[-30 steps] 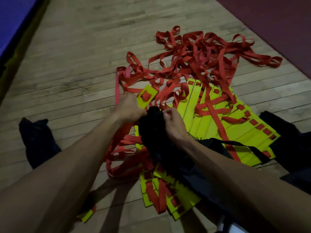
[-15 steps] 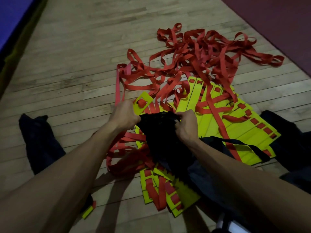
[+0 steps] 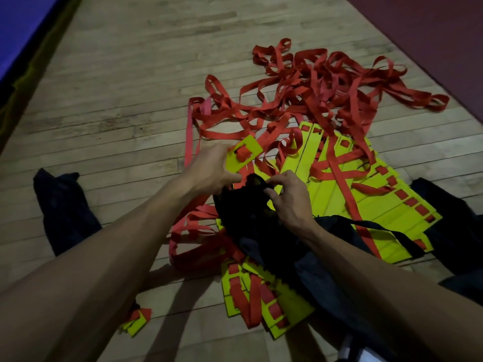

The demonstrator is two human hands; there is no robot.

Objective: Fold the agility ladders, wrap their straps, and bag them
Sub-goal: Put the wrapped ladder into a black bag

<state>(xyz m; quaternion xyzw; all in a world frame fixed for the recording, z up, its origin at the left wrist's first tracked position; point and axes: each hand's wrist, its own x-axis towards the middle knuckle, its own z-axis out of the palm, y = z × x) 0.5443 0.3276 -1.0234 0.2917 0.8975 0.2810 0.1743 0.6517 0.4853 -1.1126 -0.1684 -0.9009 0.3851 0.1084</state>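
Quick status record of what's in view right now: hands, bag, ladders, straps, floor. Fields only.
left hand: at the black bag's top edge, fingers curled, grip unclear
right hand: pinches the bag's top edge
black bag: lies over the rungs, nothing visibly inside
yellow rungs: fanned flat on the floor, some stacked nearer the person
red straps: loose tangle, unwrapped
wooden floor: under everything
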